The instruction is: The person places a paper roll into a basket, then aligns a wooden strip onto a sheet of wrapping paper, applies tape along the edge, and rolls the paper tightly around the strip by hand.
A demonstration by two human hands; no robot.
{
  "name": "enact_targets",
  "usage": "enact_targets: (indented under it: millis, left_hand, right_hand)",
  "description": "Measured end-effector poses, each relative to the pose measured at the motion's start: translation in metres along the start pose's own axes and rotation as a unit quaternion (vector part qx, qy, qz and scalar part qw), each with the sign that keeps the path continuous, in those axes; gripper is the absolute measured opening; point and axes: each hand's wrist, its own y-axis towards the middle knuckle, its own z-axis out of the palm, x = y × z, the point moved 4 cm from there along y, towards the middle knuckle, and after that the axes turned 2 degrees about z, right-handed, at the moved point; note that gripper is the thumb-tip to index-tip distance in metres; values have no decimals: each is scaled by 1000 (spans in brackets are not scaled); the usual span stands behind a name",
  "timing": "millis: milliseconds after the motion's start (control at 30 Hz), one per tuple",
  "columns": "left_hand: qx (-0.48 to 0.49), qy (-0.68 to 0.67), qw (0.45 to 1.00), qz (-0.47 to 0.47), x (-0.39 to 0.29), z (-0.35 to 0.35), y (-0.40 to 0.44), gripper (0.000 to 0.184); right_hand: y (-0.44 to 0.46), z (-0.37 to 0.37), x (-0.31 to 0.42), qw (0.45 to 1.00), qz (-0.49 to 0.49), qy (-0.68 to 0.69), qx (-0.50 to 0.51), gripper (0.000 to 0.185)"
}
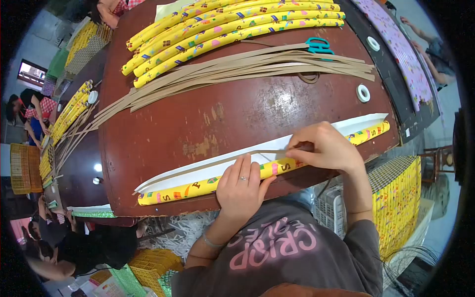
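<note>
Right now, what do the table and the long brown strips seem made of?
The table is probably wood, glossily painted or varnished: light glares on it, and pale patches show wear. The strips look matte, perhaps paper or thin card: flat and curving.

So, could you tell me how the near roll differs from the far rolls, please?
The near roll lies partly open, its white inside showing; the far rolls look wound shut. The near roll lies alone under the left hand, while the far rolls lie grouped. Both are yellow and patterned.

Apparently a workshop: paper-roll stacks (398,208), crates (25,168), shared worktables (237,106).
</note>
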Motion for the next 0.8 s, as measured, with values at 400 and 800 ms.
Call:
enact_targets:
  millis: [400,800]
  left_hand:
    - [24,-1,1000,6,2,1,-1,54]
    - [36,53,998,5,0,2,-7,48]
  right_hand:
    - [-104,-88,-118,944,264,158,-115,9]
    - [-95,-97,-138,948,303,38,-93,12]
